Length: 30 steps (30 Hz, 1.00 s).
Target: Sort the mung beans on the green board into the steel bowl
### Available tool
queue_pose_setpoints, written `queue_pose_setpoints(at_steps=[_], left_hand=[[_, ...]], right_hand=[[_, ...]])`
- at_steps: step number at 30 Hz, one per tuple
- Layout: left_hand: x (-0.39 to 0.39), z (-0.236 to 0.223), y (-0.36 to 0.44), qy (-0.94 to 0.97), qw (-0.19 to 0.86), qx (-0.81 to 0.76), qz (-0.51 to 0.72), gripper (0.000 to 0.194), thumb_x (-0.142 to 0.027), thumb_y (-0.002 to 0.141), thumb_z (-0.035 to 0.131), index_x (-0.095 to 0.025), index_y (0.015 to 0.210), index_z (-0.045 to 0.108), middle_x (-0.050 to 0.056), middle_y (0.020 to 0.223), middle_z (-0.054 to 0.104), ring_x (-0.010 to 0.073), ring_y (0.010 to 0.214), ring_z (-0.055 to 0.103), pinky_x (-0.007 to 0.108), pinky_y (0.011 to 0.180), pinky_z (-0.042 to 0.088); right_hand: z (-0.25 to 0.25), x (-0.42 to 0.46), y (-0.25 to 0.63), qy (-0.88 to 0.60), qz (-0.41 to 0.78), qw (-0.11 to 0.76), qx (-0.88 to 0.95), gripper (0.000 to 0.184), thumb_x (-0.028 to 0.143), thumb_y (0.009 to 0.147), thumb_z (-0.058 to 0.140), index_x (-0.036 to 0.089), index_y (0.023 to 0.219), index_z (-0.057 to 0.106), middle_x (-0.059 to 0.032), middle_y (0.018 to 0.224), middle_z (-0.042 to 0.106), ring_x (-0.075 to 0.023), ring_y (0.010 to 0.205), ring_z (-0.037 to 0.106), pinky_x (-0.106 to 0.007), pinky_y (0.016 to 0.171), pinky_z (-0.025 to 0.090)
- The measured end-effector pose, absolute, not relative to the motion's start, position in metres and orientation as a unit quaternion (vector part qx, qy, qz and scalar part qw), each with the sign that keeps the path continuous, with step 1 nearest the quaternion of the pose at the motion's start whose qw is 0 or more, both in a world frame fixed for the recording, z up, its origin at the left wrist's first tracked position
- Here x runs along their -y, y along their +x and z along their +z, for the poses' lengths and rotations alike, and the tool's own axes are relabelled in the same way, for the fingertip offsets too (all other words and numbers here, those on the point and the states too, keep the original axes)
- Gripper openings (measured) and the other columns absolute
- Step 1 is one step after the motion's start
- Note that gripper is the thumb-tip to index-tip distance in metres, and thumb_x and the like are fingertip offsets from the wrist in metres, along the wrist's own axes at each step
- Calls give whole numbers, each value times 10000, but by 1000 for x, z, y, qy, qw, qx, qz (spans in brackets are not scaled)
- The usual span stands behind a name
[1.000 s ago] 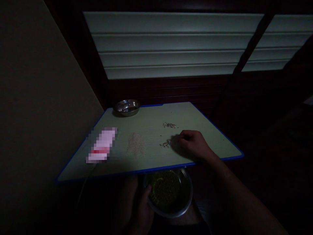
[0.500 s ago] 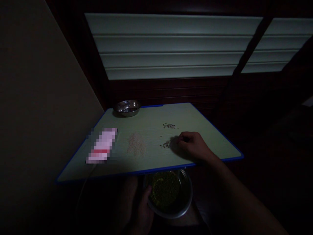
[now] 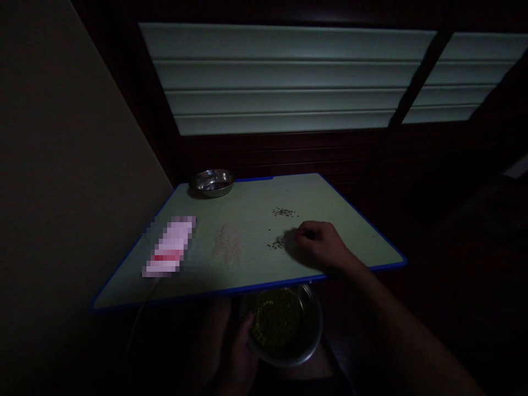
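My left hand (image 3: 243, 352) grips the left rim of a metal bowl (image 3: 315, 330) below the table's front edge, its thumb over the side. Small green beans (image 3: 278, 319), which look like mung beans, fill much of the bowl. My right hand (image 3: 319, 242) is closed above the tabletop, thumb and fingers pinched together. Whatever is between those fingertips is too small and dark to make out. Just left of them lies a small group of dark beans (image 3: 275, 243). Farther back is a second group of dark beans (image 3: 284, 212).
The pale table (image 3: 256, 198) has a blue edge. A shallow steel bowl (image 3: 212, 183) stands at its back left, with something dark inside. Pale grains (image 3: 229, 245) are spread left of centre. A blurred-out phone-like object (image 3: 171, 245) with a cable lies at the left. Shutters rise behind.
My right hand has shifted slightly left, closer to the near group of dark beans. The whole view has drifted a little. My left hand keeps its hold on the bowl.
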<state>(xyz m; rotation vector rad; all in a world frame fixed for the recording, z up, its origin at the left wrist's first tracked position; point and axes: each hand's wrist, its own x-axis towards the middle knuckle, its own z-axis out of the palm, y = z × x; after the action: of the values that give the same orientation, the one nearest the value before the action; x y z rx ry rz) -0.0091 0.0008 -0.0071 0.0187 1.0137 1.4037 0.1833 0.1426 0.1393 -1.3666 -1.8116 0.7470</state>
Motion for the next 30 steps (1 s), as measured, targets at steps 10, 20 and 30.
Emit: queue_pose_setpoints(at_steps=[10,20,30], left_hand=[[-3,-9,-10,-10,653,-457,604,392,-301,845,673,-282,1228,760,71,1086,819,304,1288,641,460,1173,405],[-3,21,-7,22,582,-482,655,556,-142,787,663,-307,1317,699,19,1128,812,256,1349,592,398,1204,357],[-4,-9,-10,-26,649,-450,613,435,-256,839,649,-257,1268,724,87,1117,811,306,1303,630,468,1140,449]], right_hand=[[138,-143,183,-513,302,378,709,148,283,695,560,178,639,647,-5,618,621,-153,633,533,-283,613,401],[139,-142,185,-526,320,361,700,166,304,685,554,175,640,647,-1,600,587,-147,611,505,-270,571,376],[141,-138,185,-451,386,353,723,125,252,693,576,173,683,673,-7,673,659,-153,667,566,-281,647,439]])
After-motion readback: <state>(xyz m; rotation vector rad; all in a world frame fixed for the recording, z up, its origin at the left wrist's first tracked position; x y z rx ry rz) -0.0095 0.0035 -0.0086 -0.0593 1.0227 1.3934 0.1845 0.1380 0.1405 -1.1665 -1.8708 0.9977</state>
